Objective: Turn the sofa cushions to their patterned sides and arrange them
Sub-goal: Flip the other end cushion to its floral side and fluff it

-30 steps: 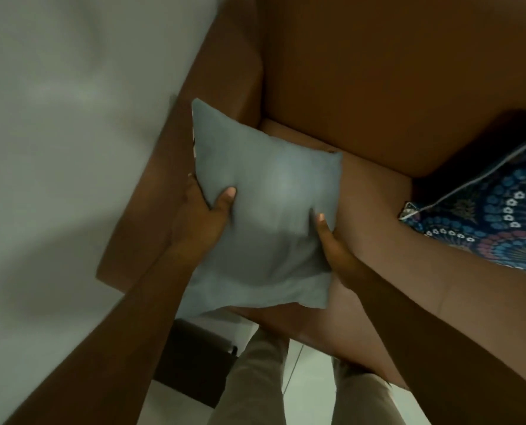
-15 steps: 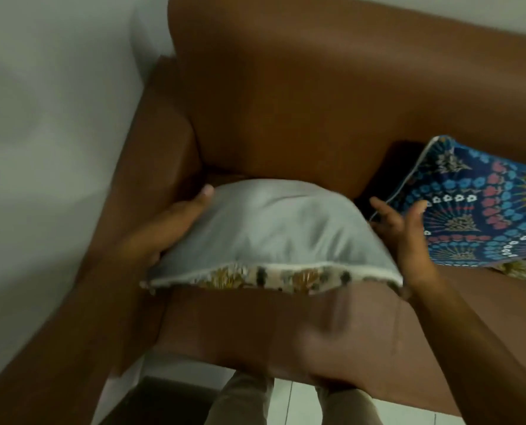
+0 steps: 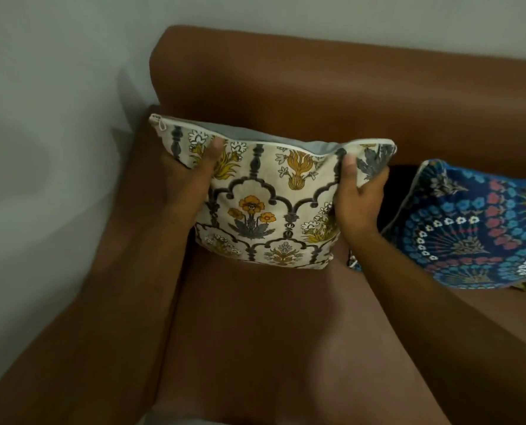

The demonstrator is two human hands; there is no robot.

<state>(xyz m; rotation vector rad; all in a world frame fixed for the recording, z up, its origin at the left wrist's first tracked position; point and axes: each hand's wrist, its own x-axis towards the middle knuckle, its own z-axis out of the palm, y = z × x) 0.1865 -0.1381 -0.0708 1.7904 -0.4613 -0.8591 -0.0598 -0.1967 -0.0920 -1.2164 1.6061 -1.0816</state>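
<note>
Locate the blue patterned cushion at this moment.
In the head view the blue patterned cushion leans against the brown sofa backrest at the right edge, just right of the right hand gripping the cream floral cushion.

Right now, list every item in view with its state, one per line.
Floral cushion: patterned side out, upright against the sofa back, gripped at both sides.
Blue cushion: patterned side out, leaning back, untouched.
Left hand: grip shut on floral cushion.
Right hand: grip shut on floral cushion.
</note>
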